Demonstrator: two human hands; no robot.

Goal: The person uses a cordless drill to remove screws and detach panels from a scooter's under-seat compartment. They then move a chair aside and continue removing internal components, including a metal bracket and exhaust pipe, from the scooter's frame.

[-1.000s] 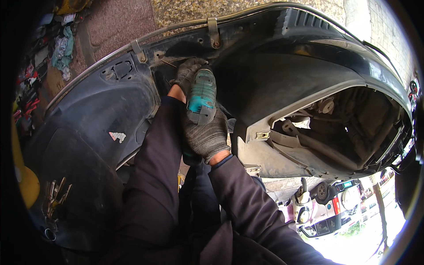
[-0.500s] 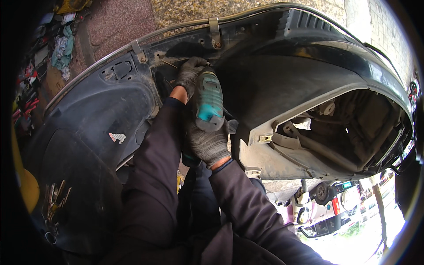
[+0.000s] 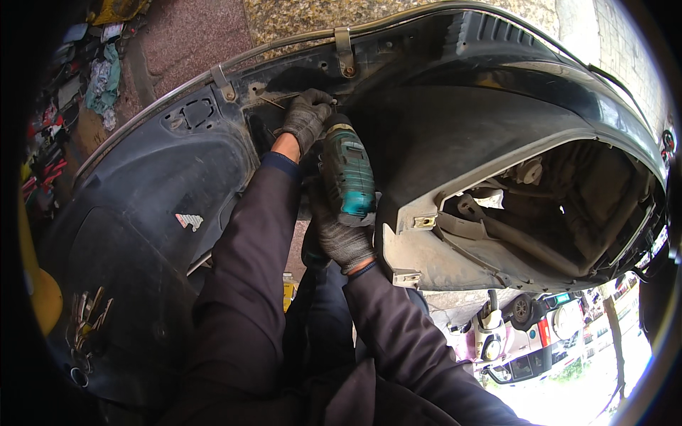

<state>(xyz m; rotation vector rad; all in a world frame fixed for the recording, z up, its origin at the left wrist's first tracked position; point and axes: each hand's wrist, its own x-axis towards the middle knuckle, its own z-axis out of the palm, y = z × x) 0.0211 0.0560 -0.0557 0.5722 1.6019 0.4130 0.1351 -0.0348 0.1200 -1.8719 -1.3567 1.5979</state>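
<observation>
the right hand [image 3: 342,238], in a grey knit glove, is clamped on a teal-and-black power drill [image 3: 349,174], its nose angled toward the left hand [image 3: 307,117]. the left hand, gloved alike, is curled beside that nose; whether its fingertips grip anything, i cannot tell. a large curved black vehicle panel [image 3: 440,128] spreads rightward from both hands; above the left hand is a narrow metal bracket [image 3: 344,50].

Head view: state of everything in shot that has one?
Drill: held; running or not, can't tell.
Right hand: gloved, closed on the drill.
Left hand: gloved, fingers bent near the drill's tip; grip unclear.
Dark body panel: dusty, open at right.
Sticker: ragged-edged.
Metal strap: bolted, bolt rusty.
</observation>
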